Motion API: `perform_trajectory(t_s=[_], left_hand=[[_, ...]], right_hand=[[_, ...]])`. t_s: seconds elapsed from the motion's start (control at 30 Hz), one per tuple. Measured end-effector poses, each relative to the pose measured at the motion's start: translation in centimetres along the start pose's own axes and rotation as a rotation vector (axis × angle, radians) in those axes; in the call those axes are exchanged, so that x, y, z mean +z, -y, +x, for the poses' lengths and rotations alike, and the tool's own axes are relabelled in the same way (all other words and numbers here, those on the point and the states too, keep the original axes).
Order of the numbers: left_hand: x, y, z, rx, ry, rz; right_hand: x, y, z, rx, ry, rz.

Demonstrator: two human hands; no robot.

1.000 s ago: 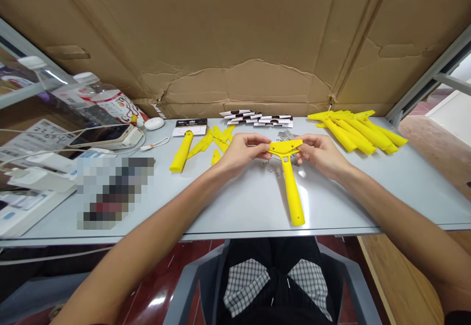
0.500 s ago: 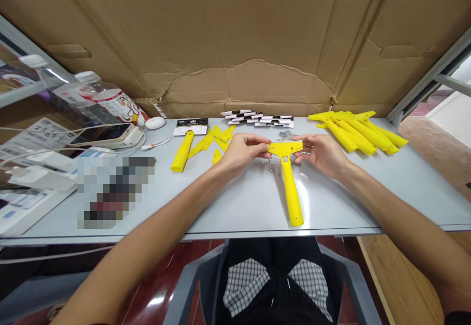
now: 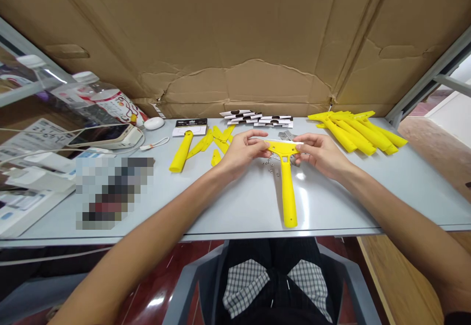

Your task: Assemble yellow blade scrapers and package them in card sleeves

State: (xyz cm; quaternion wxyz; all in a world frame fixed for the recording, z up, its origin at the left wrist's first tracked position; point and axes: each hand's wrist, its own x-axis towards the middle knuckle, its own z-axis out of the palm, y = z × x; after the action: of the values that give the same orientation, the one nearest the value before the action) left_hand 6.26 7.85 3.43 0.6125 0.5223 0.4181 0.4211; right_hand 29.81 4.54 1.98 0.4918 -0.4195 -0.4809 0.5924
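A yellow scraper (image 3: 288,187) is held by its wide head, its handle pointing down toward the table's front edge. A thin pale strip runs along the top of the head. My left hand (image 3: 245,152) pinches the head's left end between thumb and fingers. At its right end my right hand (image 3: 320,154) grips with thumb and fingertips. Behind and below the head lie several small nuts or screws (image 3: 271,171), too small to tell which. Grey metal blades (image 3: 286,136) lie just beyond the scraper, partly hidden by it.
Several yellow handles (image 3: 362,133) are piled at the back right. Stacked white-and-black cards (image 3: 257,119) lie by the cardboard wall. Left of my hands are another yellow handle (image 3: 181,153), flat yellow pieces (image 3: 201,144) and a packaged card (image 3: 190,126). Bottles (image 3: 106,99) and a phone (image 3: 103,136) stand further left.
The scraper's handle end has swung slightly to the left. My right thumb has come onto the front of the head's right end; the left hand keeps its grip.
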Motion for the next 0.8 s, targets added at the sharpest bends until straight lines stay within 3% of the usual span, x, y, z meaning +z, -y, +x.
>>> perform_trajectory(t_s=[0.1,0.27,0.8], left_hand=[[0.00,0.28,0.21,-0.047,0.031,-0.079],[0.02,0.34,0.00,-0.097,0.137,-0.011],[0.15,0.08,-0.59,-0.020,0.115,0.135]], right_hand=[[0.04,0.04,-0.07,-0.002,-0.003,0.011],[0.03,-0.25,0.01,-0.008,-0.023,0.022],[0.32,0.15,-0.20,0.074,0.006,-0.043]])
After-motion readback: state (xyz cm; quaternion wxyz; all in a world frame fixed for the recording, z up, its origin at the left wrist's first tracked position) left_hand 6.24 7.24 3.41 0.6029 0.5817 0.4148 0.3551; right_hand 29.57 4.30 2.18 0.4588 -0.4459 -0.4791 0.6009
